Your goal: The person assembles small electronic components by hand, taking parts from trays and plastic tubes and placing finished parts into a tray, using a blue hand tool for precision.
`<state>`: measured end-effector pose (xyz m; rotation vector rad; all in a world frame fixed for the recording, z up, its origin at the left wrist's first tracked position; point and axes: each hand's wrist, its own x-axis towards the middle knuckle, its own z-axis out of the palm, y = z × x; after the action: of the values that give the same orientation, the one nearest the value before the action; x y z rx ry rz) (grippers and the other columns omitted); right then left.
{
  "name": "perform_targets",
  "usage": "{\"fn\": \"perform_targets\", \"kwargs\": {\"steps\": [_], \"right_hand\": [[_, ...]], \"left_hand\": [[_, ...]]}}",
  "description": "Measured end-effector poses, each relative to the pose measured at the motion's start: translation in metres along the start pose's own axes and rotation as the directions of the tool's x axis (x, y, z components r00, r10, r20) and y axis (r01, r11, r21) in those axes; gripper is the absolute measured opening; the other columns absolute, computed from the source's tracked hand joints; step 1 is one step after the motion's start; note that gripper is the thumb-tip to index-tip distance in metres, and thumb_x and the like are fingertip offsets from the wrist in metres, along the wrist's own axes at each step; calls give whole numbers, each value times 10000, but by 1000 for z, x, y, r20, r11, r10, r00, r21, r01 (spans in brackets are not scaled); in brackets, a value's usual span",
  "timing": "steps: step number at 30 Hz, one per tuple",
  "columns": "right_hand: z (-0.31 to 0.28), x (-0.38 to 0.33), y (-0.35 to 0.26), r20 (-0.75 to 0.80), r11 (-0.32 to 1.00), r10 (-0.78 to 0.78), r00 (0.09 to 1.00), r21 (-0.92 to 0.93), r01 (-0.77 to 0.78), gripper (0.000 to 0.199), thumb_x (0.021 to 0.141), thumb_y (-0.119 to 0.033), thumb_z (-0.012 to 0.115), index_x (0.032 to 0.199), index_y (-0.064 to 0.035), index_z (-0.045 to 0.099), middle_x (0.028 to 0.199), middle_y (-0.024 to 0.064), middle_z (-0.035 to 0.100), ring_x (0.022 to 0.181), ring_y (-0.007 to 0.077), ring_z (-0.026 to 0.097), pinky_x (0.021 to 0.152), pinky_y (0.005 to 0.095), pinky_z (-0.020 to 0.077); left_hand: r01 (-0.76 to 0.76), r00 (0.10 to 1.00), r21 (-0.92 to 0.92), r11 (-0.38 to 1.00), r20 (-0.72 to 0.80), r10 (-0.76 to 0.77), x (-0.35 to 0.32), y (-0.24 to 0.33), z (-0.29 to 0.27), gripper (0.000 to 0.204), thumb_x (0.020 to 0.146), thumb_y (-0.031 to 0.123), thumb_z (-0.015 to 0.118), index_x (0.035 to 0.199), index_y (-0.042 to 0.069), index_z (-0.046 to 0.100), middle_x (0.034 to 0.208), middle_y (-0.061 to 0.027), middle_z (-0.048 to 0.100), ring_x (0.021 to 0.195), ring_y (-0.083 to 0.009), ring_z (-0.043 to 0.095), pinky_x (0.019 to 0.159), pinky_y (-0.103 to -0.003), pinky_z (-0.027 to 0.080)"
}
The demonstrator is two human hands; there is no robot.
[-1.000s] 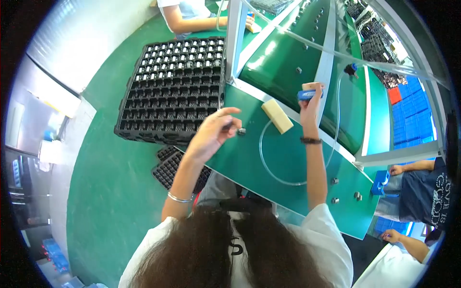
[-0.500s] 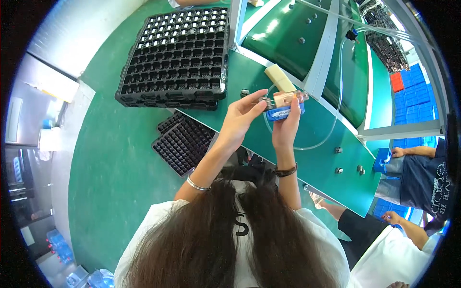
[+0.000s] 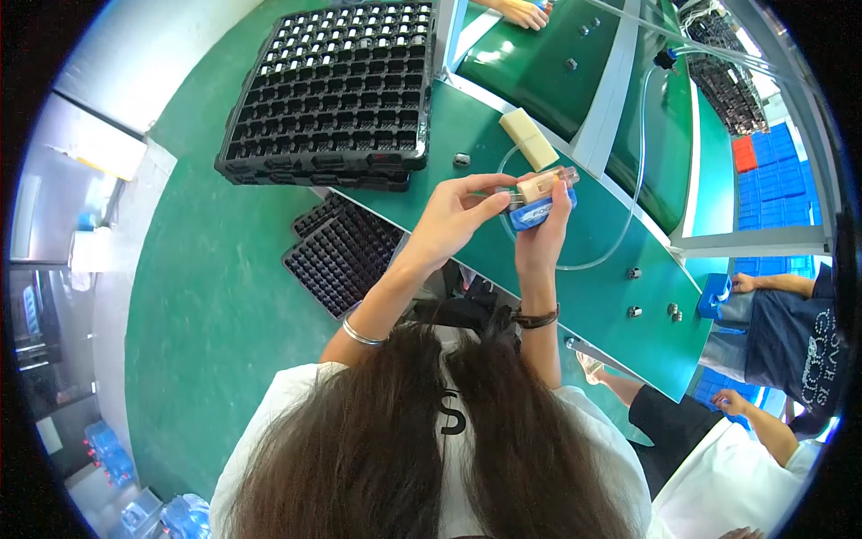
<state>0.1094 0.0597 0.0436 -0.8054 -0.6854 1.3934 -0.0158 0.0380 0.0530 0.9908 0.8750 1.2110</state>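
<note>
My right hand [image 3: 540,235] grips a handheld device with a blue lower body [image 3: 532,214] and a tan and clear upper part [image 3: 542,185]. The fingertips of my left hand [image 3: 452,217] pinch a small metal cylindrical part [image 3: 515,199] against the device's left end. Those fingers partly hide the part, so I cannot tell whether it sits inside the device. Just beyond the device, a pale yellow block [image 3: 528,140] lies on the green tabletop [image 3: 489,260]. Another small metal part [image 3: 461,160] lies left of the block.
A stacked black compartment tray [image 3: 323,126], with metal parts in its far rows, stands at left. A clear hose [image 3: 639,171] loops across the table. Several metal parts [image 3: 634,312] lie at right. Another person's hand [image 3: 524,13] is over the green conveyor [image 3: 539,81]; two people sit at right.
My left fingers have moved slightly right and down, bringing the metal part closer against the device. Another person's hand has come over the conveyor at the top.
</note>
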Motion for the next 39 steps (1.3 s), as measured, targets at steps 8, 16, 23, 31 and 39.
{"fn": "perform_targets", "kwargs": {"steps": [8, 16, 23, 31, 39], "right_hand": [[0, -2, -2, 4, 1000, -11, 1000, -4, 11, 327, 920, -330, 420, 971, -27, 533, 849, 50, 592, 725, 84, 558, 617, 211, 441], [-3, -5, 3, -1, 994, -65, 998, -87, 64, 329, 917, -332, 426, 973, -29, 540, 848, 37, 587, 719, 67, 546, 587, 206, 434], [-16, -2, 5, 53, 945, -47, 998, -322, 61, 315, 918, -328, 434, 995, -48, 555, 843, 11, 576, 685, 49, 519, 564, 186, 407], [-72, 116, 30, 52, 754, -306, 951, -597, 275, 362, 882, -365, 520, 924, -10, 569, 807, 13, 576, 664, 84, 496, 575, 238, 408], [-70, 158, 49, 243, 259, -443, 863, -887, 383, 398, 776, -360, 642, 898, 10, 562, 850, 198, 576, 786, 370, 558, 694, 419, 426]], "left_hand": [[-6, 999, -89, 996, -42, 2, 0, -5, 5, 329, 868, 138, 566, 1118, -75, 544, 1023, -93, 607, 902, -102, 559, 829, -249, 452], [7, 997, -64, 998, -71, -11, -3, -7, 6, 327, 850, 119, 592, 1131, -43, 552, 978, -78, 618, 859, -82, 562, 797, -223, 450], [-5, 995, -101, 995, -104, -5, -1, -16, 6, 420, 851, 130, 591, 1231, -4, 471, 1024, -58, 597, 878, -84, 548, 803, -216, 432], [-13, 956, -140, 990, -292, -29, 11, -40, -9, 431, 935, 258, 436, 1284, 11, 379, 1141, -126, 552, 1002, -178, 550, 873, -292, 422], [80, 974, -209, 975, -193, -122, -11, -34, -18, 403, 938, 314, 396, 1206, 18, 447, 1101, -126, 570, 982, -182, 566, 848, -287, 436]]}}
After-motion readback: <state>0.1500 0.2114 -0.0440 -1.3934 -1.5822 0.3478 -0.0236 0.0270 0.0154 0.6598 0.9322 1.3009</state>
